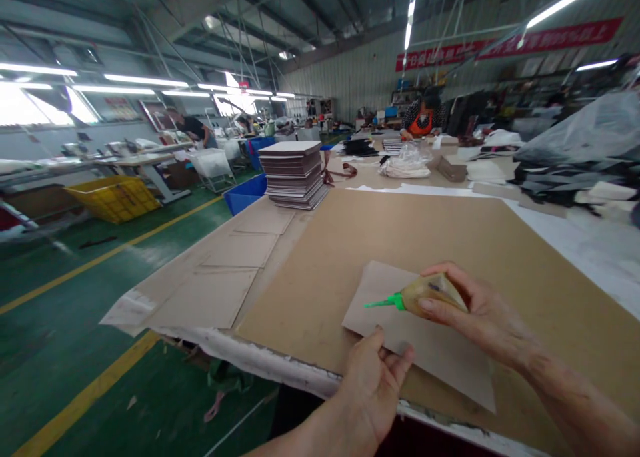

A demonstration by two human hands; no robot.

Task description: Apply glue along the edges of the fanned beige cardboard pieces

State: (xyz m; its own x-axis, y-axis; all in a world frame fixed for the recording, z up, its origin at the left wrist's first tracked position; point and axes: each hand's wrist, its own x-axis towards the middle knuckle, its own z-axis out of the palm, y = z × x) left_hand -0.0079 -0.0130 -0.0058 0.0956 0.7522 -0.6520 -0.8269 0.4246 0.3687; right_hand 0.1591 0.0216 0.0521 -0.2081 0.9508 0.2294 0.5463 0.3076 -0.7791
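In the head view, a greyish-brown cardboard sheet point(440, 360) lies at an angle near the table's front edge. My left hand point(373, 377) grips its near edge, with some of the fingers hidden. Above the sheet, my right hand point(470, 303) is wrapped round a yellowish glue bottle point(425, 293). The bottle is tilted on its side, and its green nozzle point(383, 302) points left over the sheet. I cannot tell whether the tip touches the surface.
A large brown board point(310, 283) covers the tabletop under my hands. Several overlapping cardboard pieces point(205, 297) lie to the left, below a tall stack of boards point(293, 173). A clear plastic bag point(407, 160) and a person in an orange apron point(424, 122) are farther back.
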